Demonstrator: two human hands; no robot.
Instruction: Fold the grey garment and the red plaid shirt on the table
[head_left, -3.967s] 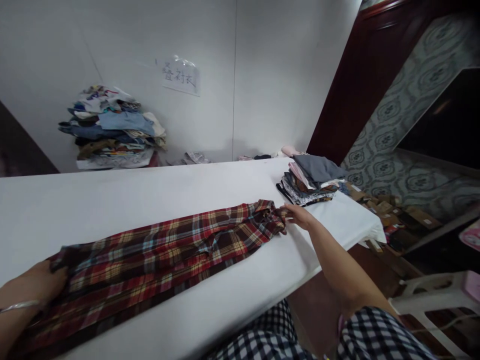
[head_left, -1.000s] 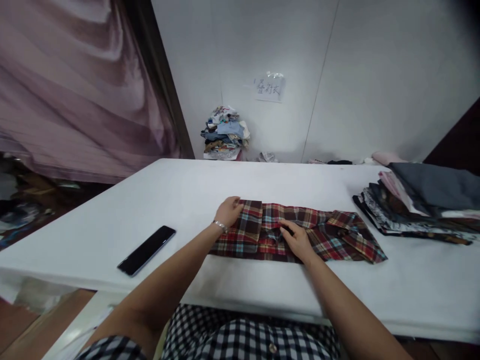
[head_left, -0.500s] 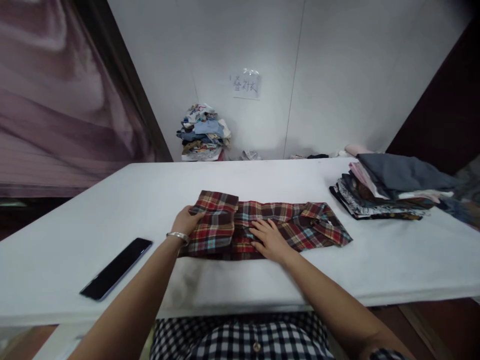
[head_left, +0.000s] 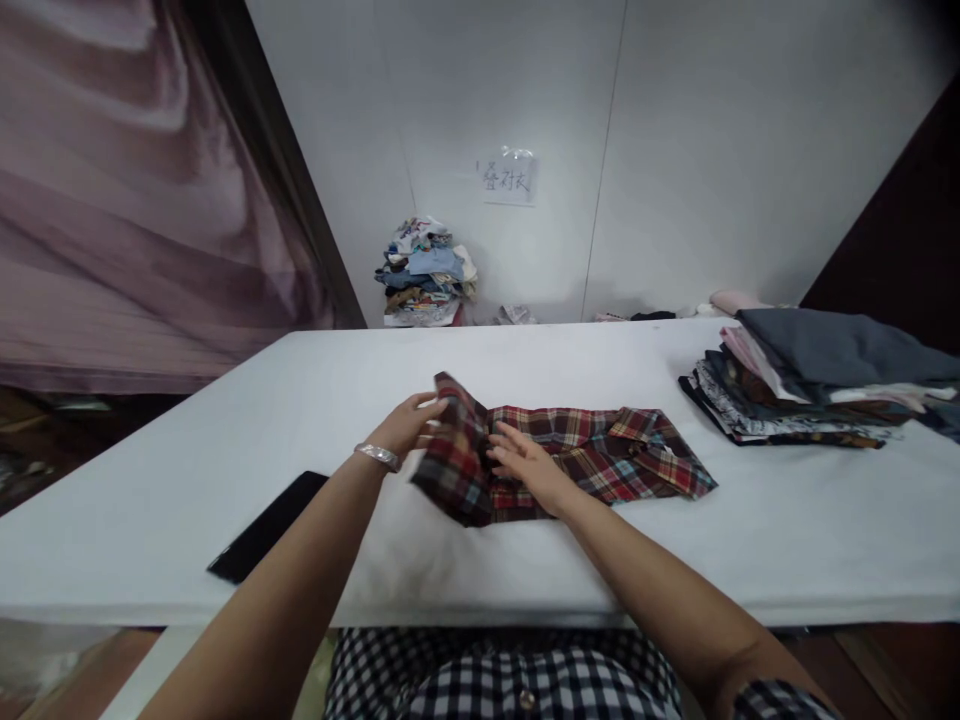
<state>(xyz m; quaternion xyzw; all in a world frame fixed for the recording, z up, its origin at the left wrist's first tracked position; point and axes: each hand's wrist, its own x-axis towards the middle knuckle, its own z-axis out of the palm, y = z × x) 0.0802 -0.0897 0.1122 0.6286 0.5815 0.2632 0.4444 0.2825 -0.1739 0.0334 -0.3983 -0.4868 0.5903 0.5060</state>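
A red and brown plaid shirt (head_left: 592,445) lies in a long folded strip across the white table, its collar toward the right. The left end of the strip is lifted and tilted up, slightly blurred. My left hand (head_left: 411,425), with a silver bracelet at the wrist, grips that raised end with its fingers closed on the cloth. My right hand (head_left: 527,465) rests with fingers apart on the shirt, just right of the raised fold.
A black phone (head_left: 270,527) lies on the white table (head_left: 247,400), partly behind my left forearm. Folded clothes (head_left: 817,375) are stacked at the right. Behind the far edge stands another clothes pile (head_left: 427,272), below a paper sign (head_left: 510,180) on the wall.
My left hand has raised the shirt's left end off the table and moved it rightward. My right hand's fingers have lifted slightly. The view has shifted a little left.
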